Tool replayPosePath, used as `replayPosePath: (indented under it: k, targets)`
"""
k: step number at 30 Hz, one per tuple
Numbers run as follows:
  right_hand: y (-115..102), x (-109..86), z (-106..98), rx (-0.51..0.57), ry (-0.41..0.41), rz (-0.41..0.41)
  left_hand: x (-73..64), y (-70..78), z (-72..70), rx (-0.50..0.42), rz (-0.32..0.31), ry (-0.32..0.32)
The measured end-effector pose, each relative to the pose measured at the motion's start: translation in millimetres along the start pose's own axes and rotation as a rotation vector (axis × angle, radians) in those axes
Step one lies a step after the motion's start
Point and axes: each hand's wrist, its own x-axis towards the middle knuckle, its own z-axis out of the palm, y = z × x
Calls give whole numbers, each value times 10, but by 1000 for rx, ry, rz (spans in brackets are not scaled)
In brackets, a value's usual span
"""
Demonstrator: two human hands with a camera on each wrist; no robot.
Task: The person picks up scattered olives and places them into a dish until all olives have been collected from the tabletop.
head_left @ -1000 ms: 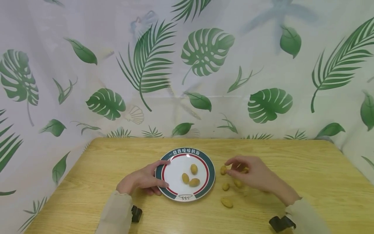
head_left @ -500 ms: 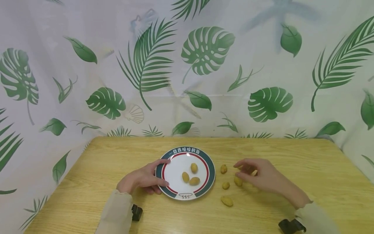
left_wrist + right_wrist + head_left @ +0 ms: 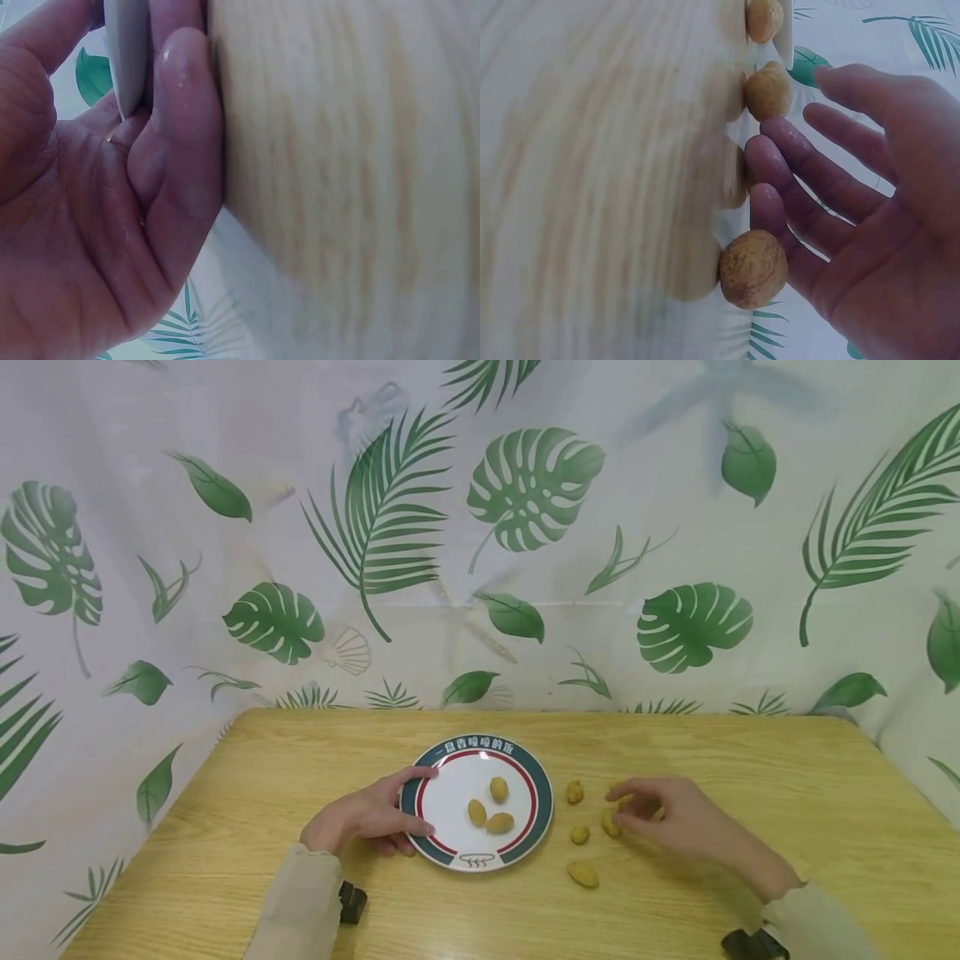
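My left hand grips the left rim of a round white plate with a dark green border, thumb on top and fingers underneath. In the left wrist view the plate's edge sits between thumb and fingers. Three small yellow-brown ovals, like baby potatoes, lie on the plate. To its right, my right hand hovers low with thumb and fingers apart, right by another potato. In the right wrist view one potato is beyond the fingertips and one lies beside the little finger.
Between plate and right hand, more potatoes lie on the wooden table: one at the back, a small one and a longer one nearer the front. A leaf-patterned cloth hangs behind the table.
My right hand has drawn away to the right and slightly nearer, from the potato closest to the plate toward those farther right. The left hand and plate stay put.
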Motion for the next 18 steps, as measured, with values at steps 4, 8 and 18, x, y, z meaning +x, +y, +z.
replayPosePath:
  k: [4, 8, 18]
  targets:
    - [-14, 12, 18, -20, -15, 14, -4, 2, 2, 6, 0, -2]
    - [-35, 32, 30, -62, -28, 25, -9, 0, 12, 15, 7, 7]
    - [-53, 70, 80, -92, -8, 27, -6, -7, 4, 24, 9, 9]
